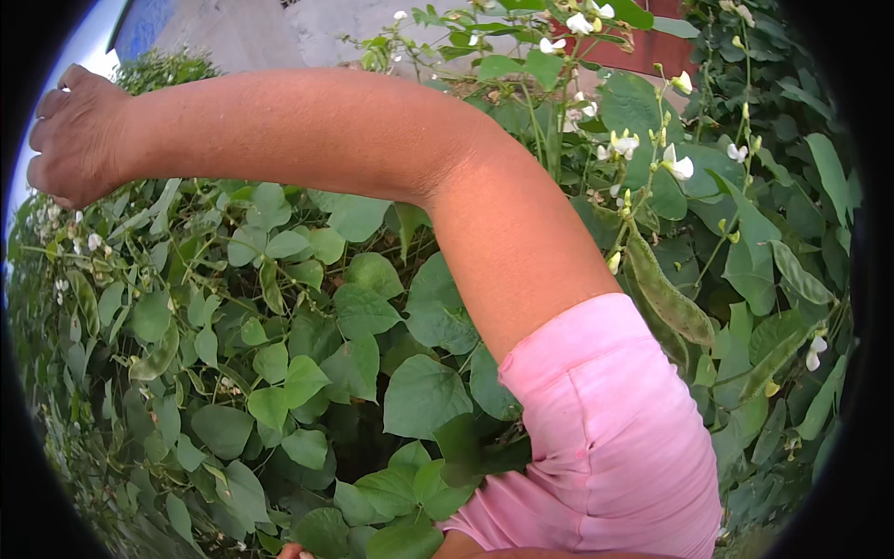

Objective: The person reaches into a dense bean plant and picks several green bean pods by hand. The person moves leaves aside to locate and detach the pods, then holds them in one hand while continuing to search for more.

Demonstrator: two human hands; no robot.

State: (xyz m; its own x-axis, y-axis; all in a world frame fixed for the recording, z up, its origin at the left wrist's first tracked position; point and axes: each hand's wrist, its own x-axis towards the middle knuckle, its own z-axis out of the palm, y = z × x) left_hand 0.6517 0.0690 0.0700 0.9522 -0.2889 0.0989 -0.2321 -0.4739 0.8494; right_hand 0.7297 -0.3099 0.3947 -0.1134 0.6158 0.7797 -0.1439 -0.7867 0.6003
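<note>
My right arm, in a pink sleeve [619, 419], rises from the lower right and bends sharply at the elbow. Its forearm stretches left above the bean vines [363, 307]. At the far upper left, my right hand [79, 140] is closed with the fingers curled; whatever is inside them is hidden. Only a bit of my left hand [294, 552] peeks in at the bottom edge, beside broad green leaves, so its grip does not show. A flat green bean pod [666, 289] hangs just right of the sleeve.
More bean pods hang at the right [803, 275] and left [158, 354]. White flowers [680, 166] stand on stalks at the upper right. Behind the vines are a grey wall [270, 37] and a dark red panel [652, 47]. Dense leaves surround my arm.
</note>
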